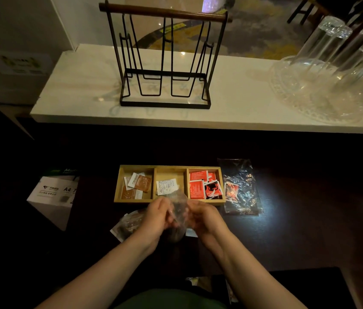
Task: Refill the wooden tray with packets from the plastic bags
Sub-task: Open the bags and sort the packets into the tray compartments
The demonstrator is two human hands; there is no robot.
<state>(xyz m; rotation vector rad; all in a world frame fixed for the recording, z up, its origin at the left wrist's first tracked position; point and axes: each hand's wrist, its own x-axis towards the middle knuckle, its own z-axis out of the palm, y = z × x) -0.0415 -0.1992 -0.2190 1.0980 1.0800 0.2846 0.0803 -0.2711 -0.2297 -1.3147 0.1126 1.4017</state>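
Our left hand (159, 214) and right hand (202, 216) are both closed on a small clear plastic bag (178, 210), held between them just in front of the near rim of the tray. Fingers pinch it from either side; we cannot tell whether its mouth is open yet, nor what is inside.

Just beyond the hands sits the three-compartment light wooden tray (169, 167) on the dark bench (298, 230). Left compartment: brown-and-white packets (137, 185). Middle: a few white printed packets (166, 186), sparsest of the three. Right: red-and-white packets (205, 185), fairly full.

Beside the left wrist lies a second plastic bag with brownish contents (128, 224). Right of the tray, touching or nearly so, lies a crumpled clear bag (240, 188) with a red packet showing inside.

Our judgement: the step is opening the held bag, likely to feed the middle compartment. To do it well, we would part the mouth with the thumbs, keep it over the middle section, and tip gently so packets do not spill over the dividers.

Further out: a white shelf (82, 90) with a black wire rack with a wooden bar (165, 59) and upturned clear glasses (336, 45).
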